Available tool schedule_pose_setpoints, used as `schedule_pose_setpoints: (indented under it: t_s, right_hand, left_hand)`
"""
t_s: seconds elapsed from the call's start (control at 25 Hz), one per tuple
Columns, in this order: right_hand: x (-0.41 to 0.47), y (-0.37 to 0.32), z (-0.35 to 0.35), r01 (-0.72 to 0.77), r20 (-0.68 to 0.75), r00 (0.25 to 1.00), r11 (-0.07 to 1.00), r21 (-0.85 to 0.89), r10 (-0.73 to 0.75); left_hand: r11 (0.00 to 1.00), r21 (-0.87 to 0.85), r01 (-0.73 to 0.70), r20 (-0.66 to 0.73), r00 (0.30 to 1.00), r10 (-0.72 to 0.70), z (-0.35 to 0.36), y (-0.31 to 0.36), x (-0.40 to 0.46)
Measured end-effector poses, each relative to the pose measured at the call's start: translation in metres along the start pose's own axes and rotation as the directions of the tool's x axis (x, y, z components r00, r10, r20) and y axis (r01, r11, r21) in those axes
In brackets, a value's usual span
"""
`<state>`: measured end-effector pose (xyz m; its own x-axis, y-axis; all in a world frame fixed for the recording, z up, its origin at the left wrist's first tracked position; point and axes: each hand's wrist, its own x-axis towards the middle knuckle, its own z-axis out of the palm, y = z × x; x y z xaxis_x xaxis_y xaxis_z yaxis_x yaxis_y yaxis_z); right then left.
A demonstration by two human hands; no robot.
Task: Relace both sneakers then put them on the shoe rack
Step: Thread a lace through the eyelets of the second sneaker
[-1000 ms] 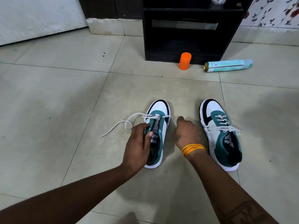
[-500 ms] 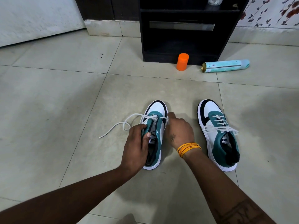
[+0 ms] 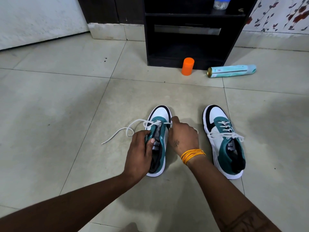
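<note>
Two white, teal and black sneakers stand on the tiled floor, toes pointing away from me. The left sneaker [image 3: 161, 114] is tipped onto its side; my left hand [image 3: 140, 153] grips its collar, thumb inside the opening. Its white lace [image 3: 132, 128] runs through the lowest eyelets and trails loose to the left. My right hand [image 3: 183, 136], with orange threads at the wrist, pinches the lace's other end at the sneaker's right side. The right sneaker [image 3: 224, 139] stands upright, fully laced and tied. The black shoe rack [image 3: 192, 39] stands ahead against the wall.
An orange cap [image 3: 188, 66] stands in front of the rack's base. A light-blue spray can [image 3: 231, 71] lies on its side to the right of it. A plastic bottle [image 3: 220, 3] sits on the rack's upper shelf. A white door is at far left.
My right hand has moved left from the floor between the sneakers to the left sneaker's side and taken hold of the lace end. My left hand keeps its grip on the collar.
</note>
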<state>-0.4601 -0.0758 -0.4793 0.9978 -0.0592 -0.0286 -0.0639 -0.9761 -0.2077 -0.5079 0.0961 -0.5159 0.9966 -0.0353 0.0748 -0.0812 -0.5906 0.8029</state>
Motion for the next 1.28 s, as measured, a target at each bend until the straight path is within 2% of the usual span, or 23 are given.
schedule_pose_setpoints:
  t_s: [0.08,0.2,0.28,0.52,0.72,0.8,0.88,0.96,1.04,1.12,1.2,1.28]
  right_hand:
    - [0.0,-0.002,0.002,0.013,-0.012,1.0,1.0,-0.018,-0.013]
    - [0.0,0.018,0.009,-0.123,0.063,0.99,0.992,-0.006,0.123]
    - [-0.002,0.027,0.014,-0.162,0.114,0.98,0.987,-0.004,0.162]
    - [0.002,-0.006,0.012,0.001,-0.031,1.0,0.993,0.122,0.003]
    - [0.005,0.022,0.014,-0.219,0.103,0.971,0.974,0.049,0.214]
    - [0.001,0.018,0.016,-0.197,0.049,0.98,0.973,0.12,0.192]
    - [-0.005,0.004,0.016,-0.134,-0.119,0.977,0.946,0.295,0.176]
    - [-0.017,-0.012,0.017,-0.06,-0.226,0.953,0.858,0.509,0.201]
    - [-0.03,-0.025,0.019,-0.037,-0.222,0.947,0.763,0.645,0.233]
    - [-0.044,-0.034,0.028,-0.012,-0.231,0.948,0.753,0.658,0.218]
    - [-0.052,-0.038,0.035,0.022,-0.261,0.946,0.766,0.642,0.192]
    - [-0.053,-0.037,0.038,0.021,-0.259,0.947,0.764,0.645,0.192]
  left_hand:
    - [1.0,0.0,0.008,0.003,1.0,-0.008,0.0,0.0,0.001]
    - [1.0,-0.011,0.013,0.001,1.0,-0.013,0.0,0.0,0.0]
    - [1.0,-0.008,0.016,0.0,1.0,-0.016,-0.001,-0.001,0.0]
    - [1.0,0.015,0.002,0.001,1.0,-0.002,0.001,-0.003,0.0]
    - [1.0,0.001,0.008,0.001,1.0,-0.008,0.0,-0.003,0.0]
    - [1.0,0.001,0.007,0.01,1.0,-0.007,0.0,-0.004,0.0]
    - [1.0,-0.007,-0.027,0.006,1.0,0.027,-0.005,-0.004,0.007]
    - [0.991,0.021,-0.129,-0.05,0.99,0.129,-0.013,-0.005,0.026]
    - [0.967,0.129,-0.219,-0.068,0.971,0.229,-0.019,-0.009,0.053]
    - [0.933,0.237,-0.269,0.051,0.963,0.265,-0.021,-0.01,0.077]
    - [0.915,0.26,-0.31,0.168,0.947,0.273,-0.021,-0.01,0.09]
    - [0.933,0.214,-0.291,0.152,0.953,0.262,-0.023,-0.01,0.098]
